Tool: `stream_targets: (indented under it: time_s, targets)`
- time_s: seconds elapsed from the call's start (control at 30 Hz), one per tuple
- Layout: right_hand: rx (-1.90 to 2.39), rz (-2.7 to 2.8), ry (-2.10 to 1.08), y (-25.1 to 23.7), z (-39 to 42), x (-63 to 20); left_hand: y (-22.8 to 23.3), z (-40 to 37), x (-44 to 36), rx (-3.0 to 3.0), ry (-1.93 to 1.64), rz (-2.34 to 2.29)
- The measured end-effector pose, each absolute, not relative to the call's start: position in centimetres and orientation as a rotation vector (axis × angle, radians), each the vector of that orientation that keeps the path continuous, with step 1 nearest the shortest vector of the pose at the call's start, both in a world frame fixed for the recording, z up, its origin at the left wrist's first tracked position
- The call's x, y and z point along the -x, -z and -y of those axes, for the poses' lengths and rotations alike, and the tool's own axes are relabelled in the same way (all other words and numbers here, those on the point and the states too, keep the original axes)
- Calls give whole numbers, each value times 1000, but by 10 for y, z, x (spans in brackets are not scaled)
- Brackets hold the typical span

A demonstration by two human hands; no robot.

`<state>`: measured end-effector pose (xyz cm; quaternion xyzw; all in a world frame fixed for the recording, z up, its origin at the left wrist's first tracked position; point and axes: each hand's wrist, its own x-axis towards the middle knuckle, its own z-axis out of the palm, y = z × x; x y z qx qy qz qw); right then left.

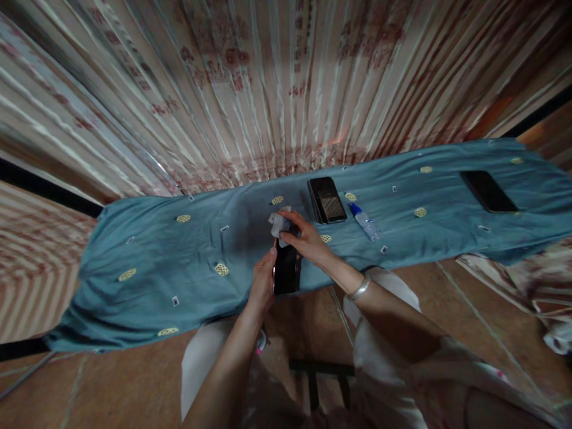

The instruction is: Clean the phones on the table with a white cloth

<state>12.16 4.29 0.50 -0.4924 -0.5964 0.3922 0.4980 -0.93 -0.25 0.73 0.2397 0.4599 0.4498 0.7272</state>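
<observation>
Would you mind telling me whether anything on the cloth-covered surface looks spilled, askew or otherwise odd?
Nothing clearly stands out. The small bottle lies on its side, but its blue cap is on and no spill shows; the teal cloth is merely wrinkled.

On my feed I see a black phone [285, 271], its glossy face up and its screen dark, pointing away from the near edge of the table [152, 256], its lower end right by that edge, roughly mid-length. I also make out a pale grey cloth [277, 224], crumpled into a small wad at the phone's far end.
</observation>
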Motion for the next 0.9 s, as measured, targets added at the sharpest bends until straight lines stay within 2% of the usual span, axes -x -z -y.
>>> stream_targets:
  time_s: [0.43, 0.9]
  targets:
    - [1203, 1593, -877, -10, -35, -126, -4, -9, 4, -622, -1095, -1056]
    - [1177, 1179, -1088, -12, -59, -140, 1, -2, -1, -730, -987, -1057]
